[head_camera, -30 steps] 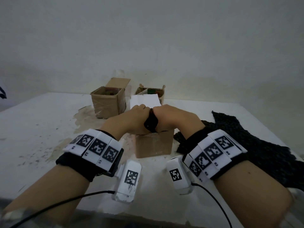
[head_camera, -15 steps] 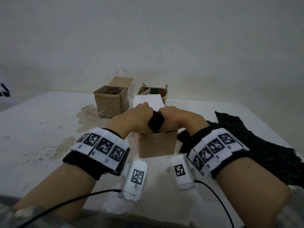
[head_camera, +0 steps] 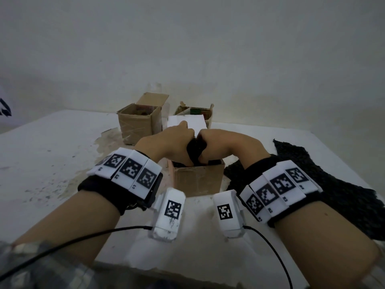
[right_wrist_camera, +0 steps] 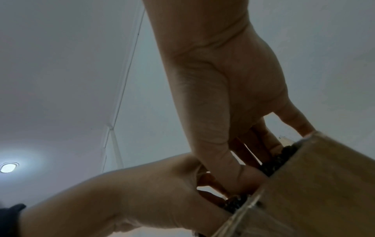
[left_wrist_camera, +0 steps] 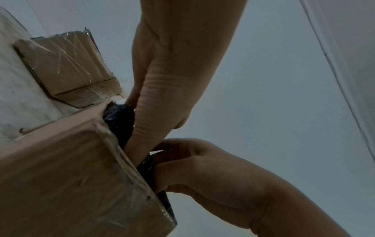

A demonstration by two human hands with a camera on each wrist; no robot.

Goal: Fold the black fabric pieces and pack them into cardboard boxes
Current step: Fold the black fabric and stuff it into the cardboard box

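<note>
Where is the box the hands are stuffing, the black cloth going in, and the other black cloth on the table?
near cardboard box (head_camera: pixel 196 180), head view, front wall.
folded black fabric (head_camera: pixel 194 152), head view, bulge between the hands.
loose black fabric (head_camera: pixel 337 184), head view, middle of the sheet.

We seem to be in a bare, plain room used as a makeshift packing spot. A stained white table (head_camera: pixel 52 155) stands against an unadorned pale wall (head_camera: pixel 208 49), with taped cardboard boxes (head_camera: pixel 137 124) on it and a round ceiling light (right_wrist_camera: pixel 8 167) overhead.
</note>
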